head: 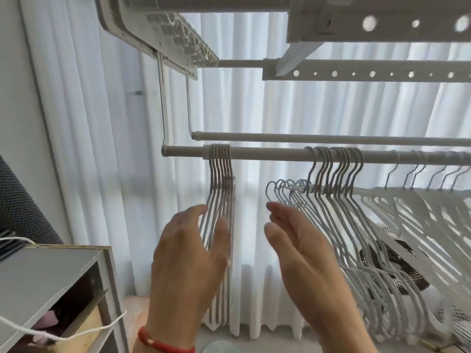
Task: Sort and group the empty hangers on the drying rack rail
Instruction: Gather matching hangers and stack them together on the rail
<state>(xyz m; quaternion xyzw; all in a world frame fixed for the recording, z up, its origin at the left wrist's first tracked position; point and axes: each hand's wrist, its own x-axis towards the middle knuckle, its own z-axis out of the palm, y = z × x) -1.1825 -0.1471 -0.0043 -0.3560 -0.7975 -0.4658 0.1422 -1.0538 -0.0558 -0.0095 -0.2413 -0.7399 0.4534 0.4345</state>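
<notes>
A tight bunch of several white wire hangers (pixel 219 179) hangs at the left end of the front rail (pixel 267 154). My left hand (pixel 187 253) is raised beside this bunch, fingers relaxed, thumb and fingers on either side of the wires, holding nothing that I can see. My right hand (pixel 303 248) is open with straight fingers, its fingertips just below the curled ends of a second group of pale blue hangers (pixel 334 179) hooked on the rail further right. More white hangers (pixel 433 184) are spread along the rail's right part.
A second rail (pixel 331 138) runs behind the front one, and perforated rack bars (pixel 369 72) hang overhead. White curtains (pixel 114 149) fill the background. A grey shelf unit (pixel 51 273) with a white cord stands at lower left. A fan and striped items lie at lower right.
</notes>
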